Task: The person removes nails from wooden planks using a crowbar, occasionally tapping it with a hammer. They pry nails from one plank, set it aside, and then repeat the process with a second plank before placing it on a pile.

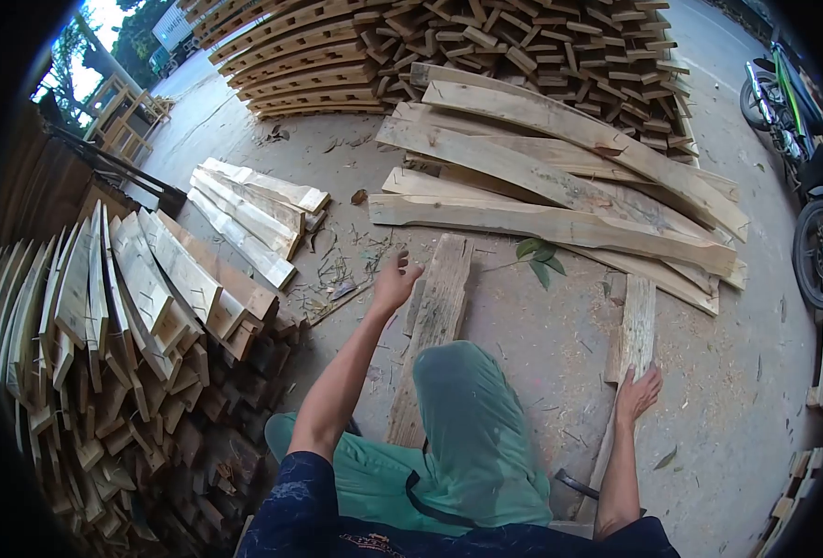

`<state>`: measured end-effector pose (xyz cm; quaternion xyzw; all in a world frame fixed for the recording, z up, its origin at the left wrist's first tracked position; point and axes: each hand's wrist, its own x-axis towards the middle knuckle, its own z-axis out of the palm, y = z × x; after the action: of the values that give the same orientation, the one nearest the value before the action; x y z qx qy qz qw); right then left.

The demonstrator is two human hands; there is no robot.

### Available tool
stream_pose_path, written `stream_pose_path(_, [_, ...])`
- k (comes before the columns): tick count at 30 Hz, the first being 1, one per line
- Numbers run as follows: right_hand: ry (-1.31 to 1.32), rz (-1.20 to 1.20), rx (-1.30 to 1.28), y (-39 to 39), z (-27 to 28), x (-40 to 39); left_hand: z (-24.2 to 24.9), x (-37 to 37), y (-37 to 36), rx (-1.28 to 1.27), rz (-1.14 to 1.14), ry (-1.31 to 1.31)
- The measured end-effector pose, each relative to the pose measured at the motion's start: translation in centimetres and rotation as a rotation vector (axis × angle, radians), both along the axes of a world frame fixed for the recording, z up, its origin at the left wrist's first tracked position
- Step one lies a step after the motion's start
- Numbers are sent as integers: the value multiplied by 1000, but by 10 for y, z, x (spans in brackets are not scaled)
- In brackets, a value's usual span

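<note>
My left hand [397,282] is raised over the ground beside a weathered wooden board [444,293], its fingers loosely bent and apart, with nothing visible in them. That board runs from under my left leg out toward the pile ahead. On the right, my right hand [638,392] grips the edge of a second narrow wooden board [637,316], thumb on its top face and fingers along its outer side. A black strap-like or metal piece [574,484] shows near my right forearm; I cannot make out what it is.
Long planks [560,223] lie crosswise ahead. Behind them rises a tall stack of wooden pieces [541,56]. Nailed slats [104,288] are heaped at left, near a small bundle of boards [244,214]. A green leaf sprig [540,253] lies in front; a motorcycle [802,167] stands right.
</note>
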<state>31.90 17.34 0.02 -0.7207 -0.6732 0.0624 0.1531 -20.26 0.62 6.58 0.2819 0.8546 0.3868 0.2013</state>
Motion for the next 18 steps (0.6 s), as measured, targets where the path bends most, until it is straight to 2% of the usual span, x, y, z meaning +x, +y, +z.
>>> stream_pose_path(3, [-28, 25, -36, 7, -38, 12, 7, 3, 77, -149, -229, 247])
stream_pose_path(4, [-14, 38, -17, 8, -34, 9, 9, 7, 102, -196, -339, 378])
stream_pose_path(5, [-2, 46, -1, 8, -31, 5, 11, 13, 126, -205, -362, 382])
stream_pose_path(7, [-3, 37, -31, 8, -22, 0, 13, 34, 172, -415, -553, 559])
stream_pose_path(8, [-9, 51, -45, 9, -19, 1, -1, 41, 192, -412, -590, 554])
stream_pose_path(10, [-20, 31, -44, 10, -18, 2, -31, 54, 233, -479, -740, 814])
stream_pose_path(11, [-17, 42, -60, 11, -17, 1, -40, 61, 252, -526, -785, 794])
stream_pose_path(14, [-33, 42, -79, 16, -19, 2, -70, 73, 290, -480, -810, 888])
stream_pose_path(18, [-37, 31, -105, 18, -20, 0, -86, 75, 316, -411, -780, 857])
